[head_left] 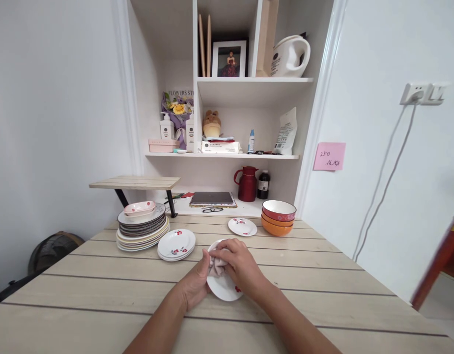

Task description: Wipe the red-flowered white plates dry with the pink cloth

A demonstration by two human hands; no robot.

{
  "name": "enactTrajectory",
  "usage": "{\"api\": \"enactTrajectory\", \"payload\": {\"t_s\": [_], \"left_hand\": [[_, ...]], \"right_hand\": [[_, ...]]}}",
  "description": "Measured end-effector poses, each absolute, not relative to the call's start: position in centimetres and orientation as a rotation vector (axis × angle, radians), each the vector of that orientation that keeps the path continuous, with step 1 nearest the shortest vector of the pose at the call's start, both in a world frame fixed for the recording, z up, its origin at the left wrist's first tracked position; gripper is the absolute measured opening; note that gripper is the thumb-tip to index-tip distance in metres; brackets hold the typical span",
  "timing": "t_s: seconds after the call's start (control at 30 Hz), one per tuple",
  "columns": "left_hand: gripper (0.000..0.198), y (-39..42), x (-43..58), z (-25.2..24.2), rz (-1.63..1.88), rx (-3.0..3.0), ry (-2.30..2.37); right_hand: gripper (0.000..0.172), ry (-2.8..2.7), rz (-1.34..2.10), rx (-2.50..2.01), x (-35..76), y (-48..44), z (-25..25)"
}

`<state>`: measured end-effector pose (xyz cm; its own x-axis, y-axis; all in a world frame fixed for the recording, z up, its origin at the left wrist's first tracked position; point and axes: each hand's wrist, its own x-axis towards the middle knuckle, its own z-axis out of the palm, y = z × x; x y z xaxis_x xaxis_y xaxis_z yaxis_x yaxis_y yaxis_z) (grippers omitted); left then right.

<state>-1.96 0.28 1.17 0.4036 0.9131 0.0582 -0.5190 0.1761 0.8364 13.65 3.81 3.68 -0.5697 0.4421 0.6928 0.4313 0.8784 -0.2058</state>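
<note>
A small white plate with red flowers (223,290) is held over the wooden table (101,295). My left hand (196,284) grips its left edge from below. My right hand (237,263) is closed on a pale crumpled cloth (216,265) pressed against the plate's face. A short stack of matching small plates (176,244) lies just to the left, and a single small plate (242,226) sits farther back.
A tall stack of large plates (142,230) topped by a small pink dish (139,208) stands at the back left. Stacked red and orange bowls (278,217) sit at the back right. Behind are shelves with a red jug (246,184), a laptop (212,198) and bottles.
</note>
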Motion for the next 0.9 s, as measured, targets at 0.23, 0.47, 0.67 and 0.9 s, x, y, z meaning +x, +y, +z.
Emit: {"api": "enactTrajectory", "payload": {"t_s": [0.23,0.47,0.67,0.9], "left_hand": [[0.078,0.16,-1.94,1.40,1.042,0.910,0.518],[0.079,0.24,-1.94,1.31,1.052,0.901,0.526],[0.077,0.05,-1.86,1.52,1.065,0.913,0.516],[0.077,0.25,-1.96,1.31,1.055,0.916,0.520]], "right_hand": [[0.057,-2.250,0.029,-0.629,13.70,3.83,3.70],[0.053,-2.239,0.041,-0.635,13.68,3.67,3.80],[0.051,-2.241,0.051,-0.655,13.67,3.71,3.74],[0.054,-2.251,0.059,-0.646,13.74,3.92,3.51]]}}
